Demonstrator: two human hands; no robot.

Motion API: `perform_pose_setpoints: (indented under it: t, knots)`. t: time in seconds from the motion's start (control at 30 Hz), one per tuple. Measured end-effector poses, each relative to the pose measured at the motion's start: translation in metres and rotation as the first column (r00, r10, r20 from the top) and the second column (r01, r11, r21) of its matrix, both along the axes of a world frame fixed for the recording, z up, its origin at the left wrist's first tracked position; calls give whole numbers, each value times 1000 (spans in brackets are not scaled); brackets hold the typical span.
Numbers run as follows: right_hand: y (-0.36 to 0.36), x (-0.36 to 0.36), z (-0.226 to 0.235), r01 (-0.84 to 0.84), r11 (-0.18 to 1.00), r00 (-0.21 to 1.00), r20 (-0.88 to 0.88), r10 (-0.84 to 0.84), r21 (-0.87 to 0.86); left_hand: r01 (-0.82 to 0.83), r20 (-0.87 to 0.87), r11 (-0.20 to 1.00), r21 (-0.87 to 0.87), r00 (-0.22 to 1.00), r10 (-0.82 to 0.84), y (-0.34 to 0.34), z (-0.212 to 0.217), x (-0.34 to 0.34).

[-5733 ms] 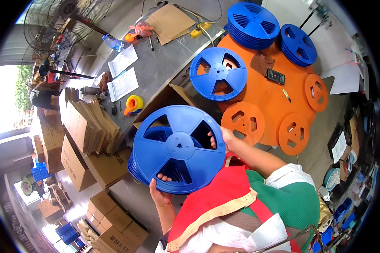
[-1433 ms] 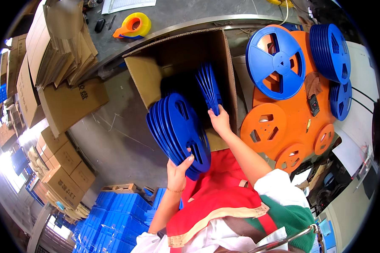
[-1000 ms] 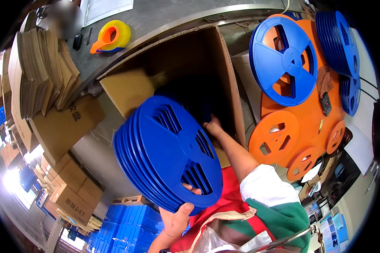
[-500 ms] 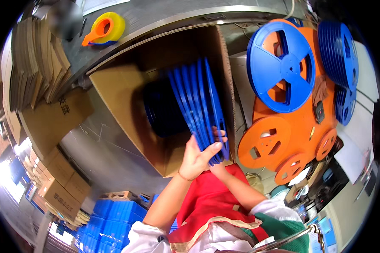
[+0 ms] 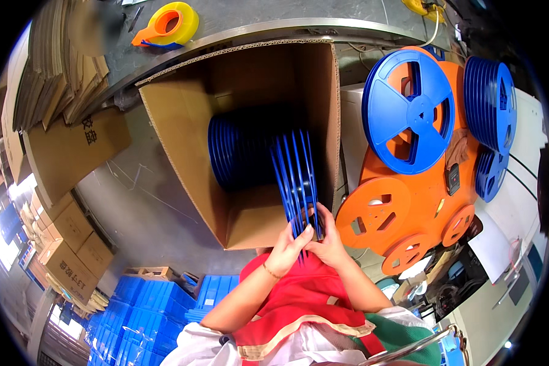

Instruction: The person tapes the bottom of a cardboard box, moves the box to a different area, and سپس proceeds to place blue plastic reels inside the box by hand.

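Both my hands grip a stack of blue plastic reels (image 5: 297,174) at its near end, over the near right part of an open cardboard box (image 5: 250,229). My left hand (image 5: 285,251) presses on the left side with its thumb along the rims, and my right hand (image 5: 330,241) closes round the right side. The held reels stand on edge, tilted, their far ends inside the box. Deeper in, another row of blue reels (image 5: 221,152) lies on its side along the box's left part; shadow hides its right end.
To the right is an orange rotary stand (image 5: 372,210) bearing several stacks of blue reels (image 5: 409,113). A tape dispenser (image 5: 168,24) with yellow tape lies on the far metal bench (image 5: 256,15). Flat cardboard sheets (image 5: 58,67) lean at the far left; blue crates (image 5: 140,317) stand near left.
The held reels have moved down and toward me, and stand more upright in view. My right hand now shows beside the stack instead of mostly behind it.
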State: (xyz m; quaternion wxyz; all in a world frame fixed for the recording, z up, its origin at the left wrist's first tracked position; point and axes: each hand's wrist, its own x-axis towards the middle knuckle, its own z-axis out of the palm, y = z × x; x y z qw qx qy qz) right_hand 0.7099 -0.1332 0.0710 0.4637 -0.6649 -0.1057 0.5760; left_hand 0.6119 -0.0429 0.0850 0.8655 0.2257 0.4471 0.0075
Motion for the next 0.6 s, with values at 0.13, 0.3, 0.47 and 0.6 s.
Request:
perform_pose_setpoints:
  t: [0.13, 0.3, 0.47, 0.6]
  knots:
    - [1, -5, 8, 12, 1000, 991, -131, -14, -11, -74, -22, 991, -109, 997, 72, -8, 11, -24]
    - [-6, -1, 18, 7, 990, 991, -134, -26, -144, -145, -75, 989, -29, 987, 142, -3, 28, -29]
    - [5, -13, 50, 189, 979, 944, 290, -158, -82, -122, -209, 985, 123, 967, 146, 6, 59, -37]
    - [11, -24, 50, 276, 961, 861, 444, -250, 6, -152, -281, 972, 181, 939, 199, 9, 70, -50]
